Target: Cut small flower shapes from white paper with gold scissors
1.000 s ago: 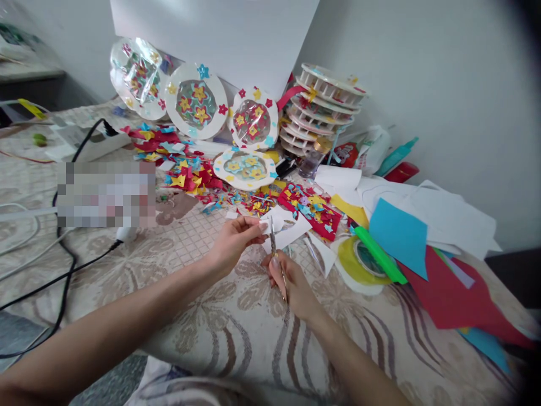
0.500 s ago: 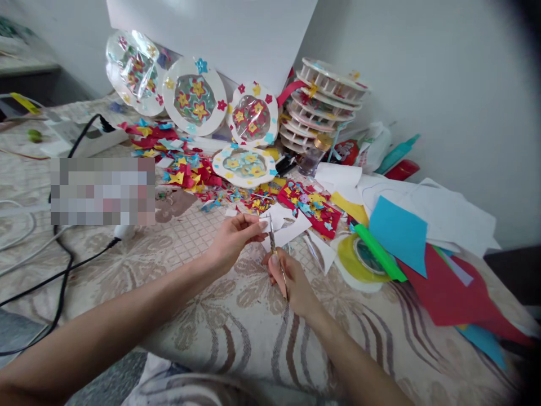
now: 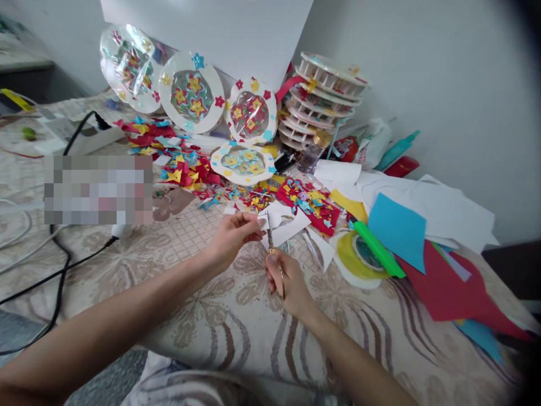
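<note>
Your right hand (image 3: 289,282) is wrapped round the handles of the scissors (image 3: 270,239), fingers closed on them, while your left hand (image 3: 236,234) pinches a small white paper piece (image 3: 264,216) at the left side of the blades, above the cloth-covered desk (image 3: 203,338). You look to be in the middle of cutting; whether the blades have bitten in is too small to tell. What the move calls for, I'd judge, is a firm pinch with your left fingertips clear of the scissors' edge, and small turns of the piece to keep the line true. White scraps (image 3: 296,225) lie just right of the scissors; beyond the scissors sits an oval frame (image 3: 243,163) dotted with stars, and beyond and to their right a red sheet (image 3: 333,224) strewn with little cut shapes. As for labels, you can read none: a red packet (image 3: 349,149), farther beyond and right of the scissors, carries marks too small to make out.
</note>
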A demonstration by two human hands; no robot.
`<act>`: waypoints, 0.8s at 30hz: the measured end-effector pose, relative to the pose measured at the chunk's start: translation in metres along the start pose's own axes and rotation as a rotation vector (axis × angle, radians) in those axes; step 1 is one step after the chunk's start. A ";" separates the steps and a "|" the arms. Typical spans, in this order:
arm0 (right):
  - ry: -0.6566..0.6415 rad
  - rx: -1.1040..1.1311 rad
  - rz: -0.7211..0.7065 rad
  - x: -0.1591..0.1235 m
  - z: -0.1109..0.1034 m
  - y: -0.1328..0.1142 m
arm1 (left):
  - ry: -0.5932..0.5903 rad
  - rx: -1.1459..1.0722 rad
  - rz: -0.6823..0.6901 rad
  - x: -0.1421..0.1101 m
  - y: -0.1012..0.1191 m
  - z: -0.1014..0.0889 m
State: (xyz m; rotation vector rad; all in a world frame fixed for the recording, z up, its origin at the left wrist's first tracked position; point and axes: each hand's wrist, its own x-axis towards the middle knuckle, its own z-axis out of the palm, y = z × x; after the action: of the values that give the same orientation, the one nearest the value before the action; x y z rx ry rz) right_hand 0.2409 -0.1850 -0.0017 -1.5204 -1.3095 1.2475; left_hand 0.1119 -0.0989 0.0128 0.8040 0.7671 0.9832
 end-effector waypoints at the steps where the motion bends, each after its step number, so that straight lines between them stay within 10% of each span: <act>1: 0.001 -0.011 0.003 0.000 0.000 0.001 | 0.001 0.003 -0.006 0.000 0.000 0.000; 24: 0.034 0.056 0.218 0.001 0.004 -0.005 | -0.066 -0.218 -0.138 0.000 0.002 0.004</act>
State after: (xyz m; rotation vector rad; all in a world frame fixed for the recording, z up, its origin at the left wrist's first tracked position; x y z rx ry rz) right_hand 0.2358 -0.1830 0.0024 -1.6712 -1.0998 1.3756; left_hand 0.1146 -0.0994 0.0164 0.5835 0.6374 0.8946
